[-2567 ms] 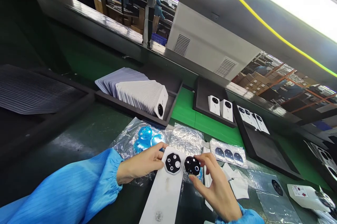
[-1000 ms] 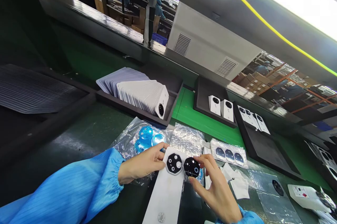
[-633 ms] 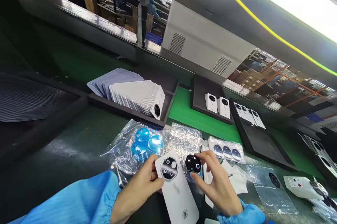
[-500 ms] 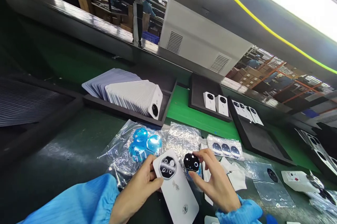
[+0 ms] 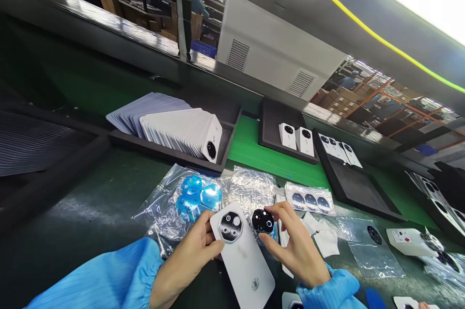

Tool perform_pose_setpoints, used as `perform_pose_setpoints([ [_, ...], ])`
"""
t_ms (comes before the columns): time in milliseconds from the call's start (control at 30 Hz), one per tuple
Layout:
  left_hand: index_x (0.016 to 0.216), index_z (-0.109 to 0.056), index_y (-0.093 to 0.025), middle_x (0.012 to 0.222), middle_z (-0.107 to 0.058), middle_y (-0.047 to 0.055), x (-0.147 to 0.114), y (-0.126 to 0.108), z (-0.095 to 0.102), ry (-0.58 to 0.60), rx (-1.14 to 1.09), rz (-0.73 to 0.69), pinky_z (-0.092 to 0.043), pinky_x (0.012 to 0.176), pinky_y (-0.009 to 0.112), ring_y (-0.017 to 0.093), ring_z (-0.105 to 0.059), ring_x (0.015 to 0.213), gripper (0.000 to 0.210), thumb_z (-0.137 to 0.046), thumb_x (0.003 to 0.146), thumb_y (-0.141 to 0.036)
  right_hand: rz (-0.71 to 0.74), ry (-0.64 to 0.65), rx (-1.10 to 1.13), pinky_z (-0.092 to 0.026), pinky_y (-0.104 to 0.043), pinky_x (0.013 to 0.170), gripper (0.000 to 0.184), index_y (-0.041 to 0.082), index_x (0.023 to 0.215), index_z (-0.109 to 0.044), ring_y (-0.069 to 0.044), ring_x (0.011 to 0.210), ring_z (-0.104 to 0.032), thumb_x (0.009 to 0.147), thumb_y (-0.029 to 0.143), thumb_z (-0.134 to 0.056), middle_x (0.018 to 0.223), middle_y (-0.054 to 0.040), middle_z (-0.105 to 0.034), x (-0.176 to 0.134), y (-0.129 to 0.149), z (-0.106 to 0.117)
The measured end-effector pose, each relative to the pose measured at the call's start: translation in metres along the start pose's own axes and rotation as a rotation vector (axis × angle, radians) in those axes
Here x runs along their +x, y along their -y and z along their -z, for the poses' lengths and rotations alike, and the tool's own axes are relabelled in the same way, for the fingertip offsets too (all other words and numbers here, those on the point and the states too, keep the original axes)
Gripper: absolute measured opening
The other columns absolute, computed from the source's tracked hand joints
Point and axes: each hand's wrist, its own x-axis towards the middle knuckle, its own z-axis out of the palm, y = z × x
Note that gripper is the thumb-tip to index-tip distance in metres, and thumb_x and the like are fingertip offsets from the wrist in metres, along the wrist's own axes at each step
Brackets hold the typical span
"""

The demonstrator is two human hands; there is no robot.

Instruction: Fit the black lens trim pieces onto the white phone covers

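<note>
My left hand (image 5: 194,253) grips the upper left edge of a white phone back cover (image 5: 247,260), thumb on its face. The cover is tilted, with an octagonal camera area at its top and a round emblem near its bottom. In my right hand (image 5: 300,253), a black camera lens cover (image 5: 262,221) is pinched between thumb and fingers, just right of the phone back cover and apart from it. Behind my hands lie blue glossy round pieces (image 5: 198,195) on clear plastic and a clear bag (image 5: 252,185).
A black tray (image 5: 165,151) holds fanned phone back covers. More dark trays (image 5: 363,193) stand at the right. Packed lens covers (image 5: 310,200), white cloths (image 5: 325,239) and a clear pouch (image 5: 376,251) lie right of my hands. Another person's fingertips (image 5: 424,305) show at the bottom right edge.
My view has shifted slightly. Both hands keep their hold, almost still. The printing on the phone back cover now looks fainter. Fingertips and a white piece have appeared at the bottom right.
</note>
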Motion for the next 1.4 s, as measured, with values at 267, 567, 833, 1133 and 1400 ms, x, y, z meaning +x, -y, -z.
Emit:
perform_pose_setpoints([
  [267, 0.089, -0.046, -0.022, 0.104, -0.067, 0.005, -0.007, -0.020, -0.009, -0.008, 0.021, 0.051, -0.047, 0.071, 0.029, 0.023, -0.065, 0.093, 0.035, -0.073, 0.070, -0.034, 0.006, 0.006, 0.005, -0.053, -0.035, 0.069, 0.030, 0.020, 0.108, -0.054, -0.020, 0.085, -0.058, 0.078, 0.018, -0.055, 0.094, -0.0054, -0.055, 0.000, 0.000, 0.000],
  [567, 0.086, -0.047, -0.022, 0.100, -0.067, 0.003, -0.007, -0.022, -0.008, -0.028, 0.018, 0.058, -0.049, 0.073, 0.029, 0.021, -0.065, 0.089, 0.033, -0.073, 0.068, -0.032, 0.017, -0.005, -0.005, -0.053, -0.034, 0.067, 0.030, 0.021, 0.107, -0.054, -0.020, 0.083, -0.058, 0.078, 0.018, -0.057, 0.092, -0.0045, -0.055, 0.000, 0.001, -0.001],
  [833, 0.093, -0.050, -0.021, 0.099, -0.066, 0.003, -0.004, -0.018, -0.004, -0.029, 0.061, 0.076, -0.046, 0.066, 0.026, 0.019, -0.064, 0.082, 0.035, -0.074, 0.068, -0.030, 0.006, -0.001, -0.006, -0.054, -0.033, 0.067, 0.030, 0.022, 0.107, -0.054, -0.020, 0.083, -0.059, 0.078, 0.019, -0.057, 0.093, -0.0042, -0.056, 0.000, 0.003, 0.000],
  [1133, 0.104, -0.051, -0.021, 0.108, -0.067, 0.006, -0.003, -0.023, 0.003, 0.170, 0.126, 0.083, -0.044, 0.089, 0.032, 0.023, -0.061, 0.103, 0.033, -0.067, 0.078, -0.031, 0.111, -0.016, 0.048, -0.053, -0.033, 0.077, 0.041, 0.023, 0.113, -0.051, -0.019, 0.090, -0.058, 0.076, 0.011, -0.061, 0.101, -0.0048, -0.055, -0.011, 0.020, -0.010],
  [1400, 0.098, -0.056, -0.019, 0.100, -0.068, 0.005, -0.004, -0.027, 0.000, 0.217, 0.145, 0.097, -0.044, 0.085, 0.033, 0.023, -0.063, 0.096, 0.033, -0.068, 0.071, -0.034, 0.149, 0.037, 0.036, -0.053, -0.032, 0.079, 0.048, 0.020, 0.116, -0.050, -0.020, 0.094, -0.058, 0.072, 0.004, -0.063, 0.104, -0.0067, -0.054, -0.017, 0.031, -0.023],
])
